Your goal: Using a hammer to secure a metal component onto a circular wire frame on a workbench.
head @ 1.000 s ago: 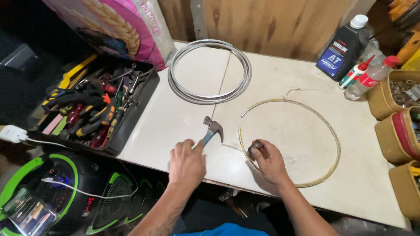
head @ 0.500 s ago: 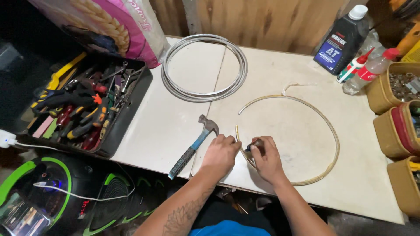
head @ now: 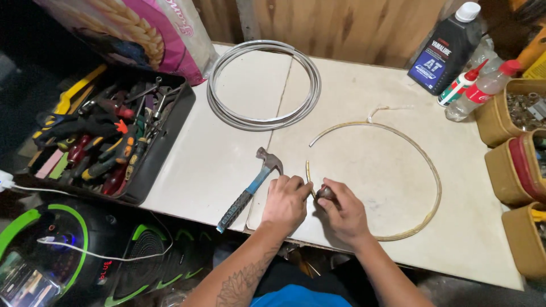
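Note:
My left hand (head: 286, 200) and my right hand (head: 343, 211) meet at the near edge of the white table (head: 239, 153). Both pinch the near end of a yellowish curved cable loop (head: 429, 165), which runs out to the right and back in a wide ring. A small dark piece sits between my right fingers at the cable's end. A claw hammer (head: 250, 189) with a blue and black handle lies free on the table just left of my left hand.
A grey coil of cable (head: 263, 116) lies at the back. A black tray of hand tools (head: 102, 142) stands left. A dark oil bottle (head: 445, 48), small bottles (head: 478, 91) and tan bins of parts (head: 512, 131) line the right edge. A speaker (head: 85, 256) sits below.
My left hand let go of the hammer, which now lies on the table, and moved right to join my right hand on the cable's end.

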